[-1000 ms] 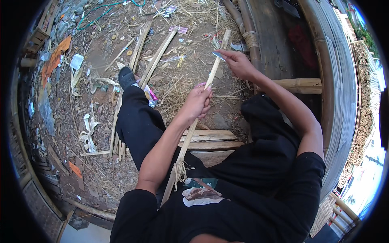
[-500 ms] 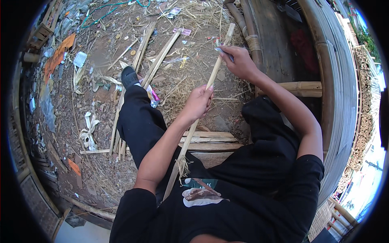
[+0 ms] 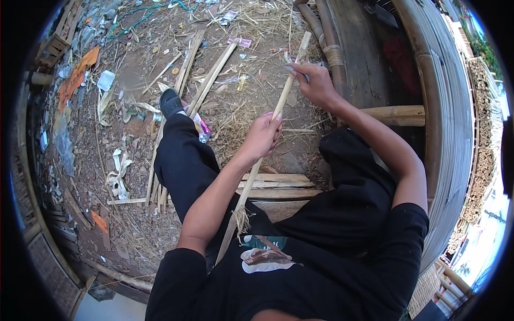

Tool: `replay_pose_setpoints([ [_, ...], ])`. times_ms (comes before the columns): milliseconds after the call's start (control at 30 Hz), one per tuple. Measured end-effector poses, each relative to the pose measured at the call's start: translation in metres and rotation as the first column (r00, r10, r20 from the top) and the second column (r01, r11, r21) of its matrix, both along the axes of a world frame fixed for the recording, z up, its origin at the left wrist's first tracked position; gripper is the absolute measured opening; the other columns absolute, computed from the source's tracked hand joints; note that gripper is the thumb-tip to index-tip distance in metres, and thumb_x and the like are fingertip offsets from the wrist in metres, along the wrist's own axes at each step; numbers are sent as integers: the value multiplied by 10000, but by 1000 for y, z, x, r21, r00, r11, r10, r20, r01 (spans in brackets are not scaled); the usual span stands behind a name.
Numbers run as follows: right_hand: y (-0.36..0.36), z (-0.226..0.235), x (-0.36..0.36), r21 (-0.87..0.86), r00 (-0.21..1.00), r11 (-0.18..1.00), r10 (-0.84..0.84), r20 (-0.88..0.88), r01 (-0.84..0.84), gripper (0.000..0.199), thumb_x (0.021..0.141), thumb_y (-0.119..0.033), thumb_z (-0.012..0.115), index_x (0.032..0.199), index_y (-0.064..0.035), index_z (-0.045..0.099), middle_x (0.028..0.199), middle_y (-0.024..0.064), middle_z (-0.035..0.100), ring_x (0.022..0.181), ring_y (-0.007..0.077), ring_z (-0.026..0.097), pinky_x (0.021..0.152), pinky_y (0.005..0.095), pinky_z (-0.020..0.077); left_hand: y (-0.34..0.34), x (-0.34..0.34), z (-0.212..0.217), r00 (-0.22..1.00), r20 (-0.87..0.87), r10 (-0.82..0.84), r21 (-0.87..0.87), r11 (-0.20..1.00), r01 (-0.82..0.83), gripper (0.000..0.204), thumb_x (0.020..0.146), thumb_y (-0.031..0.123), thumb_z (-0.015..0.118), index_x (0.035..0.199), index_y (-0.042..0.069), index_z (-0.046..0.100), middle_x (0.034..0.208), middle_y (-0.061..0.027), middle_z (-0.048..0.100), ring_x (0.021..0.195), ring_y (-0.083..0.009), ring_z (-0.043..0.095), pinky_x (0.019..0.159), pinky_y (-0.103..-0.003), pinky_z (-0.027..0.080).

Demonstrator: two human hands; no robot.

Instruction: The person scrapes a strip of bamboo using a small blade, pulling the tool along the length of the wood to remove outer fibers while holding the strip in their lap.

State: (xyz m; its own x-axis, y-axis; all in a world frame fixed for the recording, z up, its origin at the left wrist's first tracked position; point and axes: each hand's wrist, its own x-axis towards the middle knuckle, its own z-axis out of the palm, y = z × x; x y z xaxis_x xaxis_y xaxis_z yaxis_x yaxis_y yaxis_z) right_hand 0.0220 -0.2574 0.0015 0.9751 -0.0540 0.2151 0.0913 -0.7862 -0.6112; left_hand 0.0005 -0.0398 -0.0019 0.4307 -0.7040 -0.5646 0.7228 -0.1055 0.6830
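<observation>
A long pale wooden stick (image 3: 286, 93) runs slantwise from beyond my hands back toward my lap. My left hand (image 3: 261, 136) is closed around its middle. Farther up the stick, the fingers of my right hand (image 3: 315, 84) are pinched against its side. Something small and bluish-white shows at those fingertips, too small to make out. Frayed fibres (image 3: 241, 218) hang from the stick's near part, and its near end lies against my black shirt.
Between my legs lie several split wooden pieces (image 3: 278, 191). More strips (image 3: 214, 77) rest on the littered ground past my left foot (image 3: 171, 101). A bamboo-framed platform (image 3: 358, 53) stands at the right. An orange scrap (image 3: 77, 72) and plastic litter lie at the left.
My right hand's fingers have shifted very slightly toward me along the stick. The left hand and the stick look the same.
</observation>
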Motion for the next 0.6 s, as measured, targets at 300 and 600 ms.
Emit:
replay_pose_setpoints([
  [300, 25, 23, -27, 158, 954, 958, 261, -149, -238, 284, 822, -126, 705, 1101, -78, 693, 858, 177, 682, 736, 286, 670, 657, 358, 507, 11, 18, -3, 999, -10, 47, -37, 998, -48, 330, 1019, 373, 435, 827, 105, 458, 509, 65, 308, 348, -42, 255, 325, -227, 190],
  [600, -12, 21, -22, 263, 933, 959, -7, -361, 109, 338, 909, -203, 645, 1223, -77, 630, 763, 34, 621, 663, 68, 545, 600, 258, 454, 13, 21, -6, 992, 100, 71, -55, 996, -65, 301, 1033, 365, 389, 927, 89, 446, 542, 17, 401, 347, -77, 329, 342, -218, 315],
])
